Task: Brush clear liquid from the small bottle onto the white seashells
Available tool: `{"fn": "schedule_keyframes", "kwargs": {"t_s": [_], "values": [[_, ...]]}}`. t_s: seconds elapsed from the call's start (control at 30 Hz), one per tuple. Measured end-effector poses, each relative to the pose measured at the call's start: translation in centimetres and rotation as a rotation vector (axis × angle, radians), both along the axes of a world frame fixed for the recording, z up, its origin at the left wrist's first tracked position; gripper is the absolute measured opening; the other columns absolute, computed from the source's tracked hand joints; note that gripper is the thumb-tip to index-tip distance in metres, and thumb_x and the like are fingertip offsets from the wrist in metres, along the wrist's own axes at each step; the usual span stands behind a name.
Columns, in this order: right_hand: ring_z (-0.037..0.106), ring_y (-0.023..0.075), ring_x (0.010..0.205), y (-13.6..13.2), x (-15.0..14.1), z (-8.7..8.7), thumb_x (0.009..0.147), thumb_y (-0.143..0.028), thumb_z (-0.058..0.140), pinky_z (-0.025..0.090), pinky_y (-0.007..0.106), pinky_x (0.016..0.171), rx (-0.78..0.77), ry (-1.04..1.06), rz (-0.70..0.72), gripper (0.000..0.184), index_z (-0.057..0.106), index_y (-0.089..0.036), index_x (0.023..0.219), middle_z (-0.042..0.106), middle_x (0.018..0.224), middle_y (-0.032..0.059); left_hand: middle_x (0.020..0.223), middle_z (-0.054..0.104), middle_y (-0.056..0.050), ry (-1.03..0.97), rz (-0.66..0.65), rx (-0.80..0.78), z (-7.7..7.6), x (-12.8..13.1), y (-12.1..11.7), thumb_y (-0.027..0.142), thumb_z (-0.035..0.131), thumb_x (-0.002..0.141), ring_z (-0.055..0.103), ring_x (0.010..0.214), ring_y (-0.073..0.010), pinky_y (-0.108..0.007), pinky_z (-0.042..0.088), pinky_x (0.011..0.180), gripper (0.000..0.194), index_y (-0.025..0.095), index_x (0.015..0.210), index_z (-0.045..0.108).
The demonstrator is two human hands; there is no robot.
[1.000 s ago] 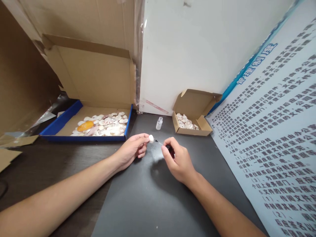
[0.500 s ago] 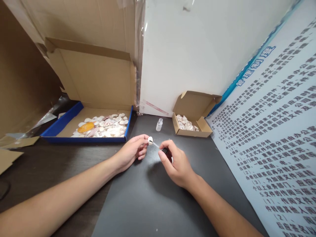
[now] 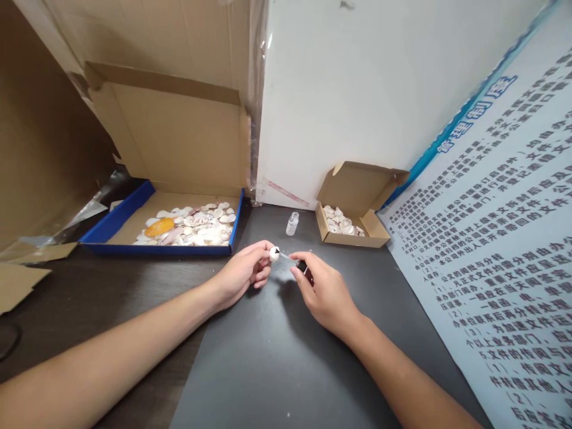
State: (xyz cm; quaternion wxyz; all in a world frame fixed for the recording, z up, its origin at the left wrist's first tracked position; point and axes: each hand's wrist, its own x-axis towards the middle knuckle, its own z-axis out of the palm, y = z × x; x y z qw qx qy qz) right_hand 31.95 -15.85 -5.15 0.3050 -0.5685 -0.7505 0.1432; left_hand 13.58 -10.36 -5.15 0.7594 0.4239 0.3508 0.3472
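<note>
Between the thumb and fingers of my left hand (image 3: 249, 269) is a small white ribbed seashell (image 3: 274, 254), with a dark mark at its upper edge. My right hand (image 3: 322, 292) is closed on a black bottle cap (image 3: 302, 266) that has a thin, pale applicator stem (image 3: 286, 257). The stem points left, its tip at or very near the shell; I cannot tell whether they touch. Beyond both hands a small clear glass bottle (image 3: 292, 224) stands uncapped on the dark grey mat (image 3: 250, 369).
At the left back lies an open blue-edged cardboard box (image 3: 156, 251) of shells, one large and orange (image 3: 159, 227). A smaller open brown box (image 3: 355, 239) at the right back also holds shells. A white panel (image 3: 335, 113) and a printed board (image 3: 491, 238) rise behind and to the right.
The whole view has shifted slightly. The shell is turned a little in my left hand and shows more of its ribbed face and the dark mark. Both grips are kept.
</note>
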Motion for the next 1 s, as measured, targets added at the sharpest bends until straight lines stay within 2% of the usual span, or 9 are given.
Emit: {"fn": "schedule_keyframes", "kwargs": {"t_s": [0.1,0.27,0.43,0.6,0.77,0.9,1.0], "values": [[0.059,0.0164,0.068,0.08,0.07,-0.03,0.098,-0.031,0.046,0.043,0.028,0.064,0.041,-0.015,-0.026,0.026,0.062,-0.018,0.114,0.069,0.092,0.0061,0.065,0.034,0.006,-0.010,-0.001,0.002,-0.16,-0.05,0.06,0.023,0.055,0.081,0.031,0.045,-0.0037,-0.017,0.026,0.042,0.009,0.017,0.080,0.048],[0.057,0.0140,0.062,0.00,0.01,-0.12,0.099,-0.034,0.047,0.042,0.027,0.062,0.065,0.024,0.040,0.026,0.064,-0.020,0.113,0.070,0.093,0.0046,0.064,0.034,0.006,-0.016,-0.001,0.004,-0.22,-0.11,0.11,0.023,0.055,0.081,0.032,0.045,-0.0044,-0.017,0.026,0.042,0.009,0.018,0.082,0.049],[0.060,0.0158,0.065,0.01,0.06,0.10,0.099,-0.032,0.047,0.041,0.028,0.064,0.042,-0.024,-0.055,0.024,0.066,-0.020,0.106,0.071,0.092,0.0045,0.064,0.034,0.006,0.000,0.002,0.014,0.03,-0.05,-0.07,0.023,0.055,0.081,0.032,0.045,-0.0038,-0.016,0.026,0.042,0.010,0.017,0.080,0.047],[0.061,0.0146,0.068,-0.02,0.02,0.40,0.099,-0.033,0.046,0.042,0.026,0.064,0.091,0.065,0.065,0.026,0.064,-0.020,0.111,0.071,0.094,0.0044,0.060,0.033,0.007,0.047,0.000,0.026,0.17,0.16,-0.13,0.022,0.055,0.079,0.031,0.044,-0.0042,-0.016,0.025,0.041,0.009,0.018,0.082,0.048],[0.060,0.0152,0.066,0.09,0.08,0.25,0.099,-0.034,0.045,0.042,0.027,0.063,0.053,0.013,-0.048,0.025,0.065,-0.020,0.106,0.071,0.093,0.0043,0.062,0.034,0.007,0.028,-0.010,0.039,0.10,0.17,-0.08,0.022,0.056,0.078,0.032,0.044,-0.0038,-0.015,0.025,0.041,0.010,0.017,0.080,0.048],[0.060,0.0141,0.066,-0.10,-0.03,0.41,0.099,-0.034,0.045,0.042,0.026,0.063,0.089,0.097,0.048,0.026,0.064,-0.021,0.110,0.070,0.093,0.0044,0.062,0.033,0.007,0.031,-0.007,0.041,0.17,0.11,-0.15,0.023,0.056,0.078,0.032,0.044,-0.0040,-0.015,0.026,0.041,0.010,0.018,0.080,0.048],[0.062,0.0165,0.074,-0.07,0.02,0.44,0.100,-0.034,0.044,0.041,0.027,0.067,0.031,0.022,0.043,0.024,0.063,-0.021,0.107,0.071,0.096,0.0037,0.062,0.033,0.007,0.034,-0.004,0.043,0.24,0.14,-0.20,0.023,0.055,0.078,0.032,0.044,-0.0041,-0.016,0.026,0.041,0.010,0.018,0.080,0.047]]}}
